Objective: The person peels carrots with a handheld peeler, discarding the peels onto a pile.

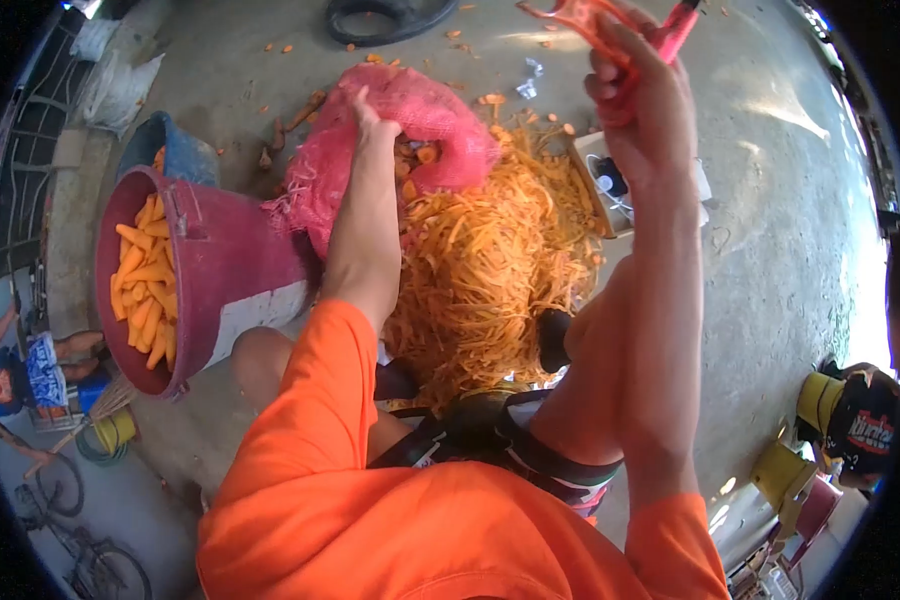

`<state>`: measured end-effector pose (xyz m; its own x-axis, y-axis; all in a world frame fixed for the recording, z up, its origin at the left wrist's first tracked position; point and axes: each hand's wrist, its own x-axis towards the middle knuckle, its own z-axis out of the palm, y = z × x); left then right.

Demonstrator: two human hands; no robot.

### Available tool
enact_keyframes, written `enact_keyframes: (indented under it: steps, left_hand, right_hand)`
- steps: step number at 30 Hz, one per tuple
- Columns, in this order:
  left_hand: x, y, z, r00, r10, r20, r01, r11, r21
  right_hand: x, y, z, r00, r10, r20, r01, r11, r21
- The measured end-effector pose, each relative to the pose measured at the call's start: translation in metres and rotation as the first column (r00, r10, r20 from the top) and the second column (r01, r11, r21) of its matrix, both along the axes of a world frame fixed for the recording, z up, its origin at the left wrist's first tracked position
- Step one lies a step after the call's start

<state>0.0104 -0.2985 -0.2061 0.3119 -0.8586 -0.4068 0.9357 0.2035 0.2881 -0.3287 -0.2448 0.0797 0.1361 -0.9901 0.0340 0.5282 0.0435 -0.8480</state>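
My left hand (pixel 375 122) is at the pink mesh sack (pixel 450 120), gripping its cloth, with thumb and one finger showing and the others hidden. Carrots (pixel 427 154) show in the sack's mouth. My right hand (pixel 650 100) is raised at the upper right, closed around a red-orange peeler (pixel 582 20); a red handle with a dark tip juts out beside the fingers. Between my legs lies a big heap of orange carrot peelings (pixel 480 270). To the left, a tilted dark-pink tub (pixel 235 230) holds peeled carrots (pixel 145 280).
Behind the tub stands a blue bucket (pixel 185 155). A shallow box (pixel 610 185) with a white cord sits right of the peelings. A black tyre-like ring (pixel 390 25) lies ahead. Another person (pixel 30 375) is at far left, above a bicycle (pixel 90 550). Chairs (pixel 815 505) stand at right.
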Motion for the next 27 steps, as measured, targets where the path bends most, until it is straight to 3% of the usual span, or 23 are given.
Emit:
enact_keyframes:
  steps: [2,3,4,8,9,10,11,12,13,14,16,18,19,20,21,23,24,26,27]
  left_hand:
    - [0.010,-0.013,-0.010,0.946,-0.236,0.220,0.135,0.909,0.394]
    - [0.028,-0.019,-0.042,0.959,-0.263,0.110,0.223,0.932,0.285]
    - [0.026,-0.014,-0.041,0.959,-0.260,0.111,0.220,0.932,0.287]
    - [-0.029,0.070,0.020,0.926,-0.225,0.304,0.165,0.964,0.211]
    - [-0.044,0.106,0.037,0.917,-0.214,0.337,0.159,0.970,0.184]
    - [-0.047,0.148,0.033,0.949,-0.309,0.069,0.316,0.922,-0.223]
    - [-0.046,0.172,0.029,0.864,-0.481,-0.148,0.298,0.726,-0.619]
    - [-0.047,0.164,0.043,0.867,-0.474,-0.154,0.289,0.730,-0.619]
    - [-0.052,0.156,0.077,0.952,-0.298,0.071,0.306,0.925,-0.227]
    - [-0.052,0.155,0.108,0.917,-0.203,0.344,0.143,0.971,0.194]
    - [-0.007,0.089,0.148,0.787,-0.311,0.533,0.214,0.947,0.238]
    - [0.077,-0.004,0.108,0.608,-0.458,0.649,0.287,0.888,0.359]
    - [0.082,0.005,0.109,0.610,-0.458,0.646,0.277,0.888,0.367]
    - [0.085,0.006,0.111,0.280,-0.604,0.746,0.294,0.794,0.532]
    - [0.084,0.007,0.111,-0.082,-0.686,0.723,0.245,0.689,0.682]
    - [0.074,0.010,0.115,-0.704,-0.622,0.343,-0.023,0.503,0.864]
    - [0.070,0.013,0.114,-0.877,-0.479,0.039,-0.205,0.445,0.871]
    - [0.068,0.030,0.090,-0.850,-0.525,0.030,-0.123,0.254,0.959]
    - [0.063,0.041,0.075,-0.791,-0.611,0.037,-0.123,0.218,0.968]
  right_hand:
    - [0.002,-0.008,0.003,0.999,-0.024,-0.024,0.024,1.000,0.018]
    - [0.001,-0.012,0.003,1.000,-0.010,-0.003,0.010,1.000,0.007]
    - [-0.001,-0.016,0.002,1.000,0.001,0.017,-0.001,1.000,-0.004]
    - [0.003,-0.022,0.003,0.999,0.001,0.043,-0.001,1.000,0.005]
    - [-0.001,-0.023,-0.008,0.996,0.040,0.083,-0.033,0.996,-0.083]
    - [-0.003,-0.020,-0.009,0.995,0.045,0.091,-0.039,0.996,-0.075]
    - [-0.008,-0.014,-0.007,0.992,0.071,0.108,-0.064,0.996,-0.066]
    - [-0.013,-0.014,-0.007,0.988,0.100,0.118,-0.093,0.994,-0.062]
    - [-0.018,-0.022,-0.014,0.973,0.155,0.169,-0.141,0.986,-0.089]
    - [-0.020,-0.032,-0.017,0.961,0.202,0.191,-0.187,0.978,-0.092]
    - [-0.010,-0.035,-0.013,0.933,0.285,0.221,-0.269,0.958,-0.100]
    - [-0.003,-0.025,-0.015,0.953,0.272,0.135,-0.257,0.959,-0.121]
    - [0.000,-0.018,-0.016,0.970,0.239,0.043,-0.231,0.962,-0.148]
    - [0.001,-0.015,-0.016,0.968,0.246,0.045,-0.236,0.960,-0.150]
    - [-0.001,-0.011,-0.016,0.977,0.213,0.016,-0.210,0.970,-0.122]
    - [-0.012,-0.014,-0.019,0.981,0.194,-0.030,-0.196,0.975,-0.103]
    - [-0.023,-0.020,-0.021,0.962,0.273,0.008,-0.271,0.959,-0.088]
    - [-0.010,0.000,0.004,0.989,0.144,-0.023,-0.145,0.989,-0.040]
    - [-0.015,-0.002,0.003,0.985,0.169,-0.032,-0.170,0.985,-0.041]
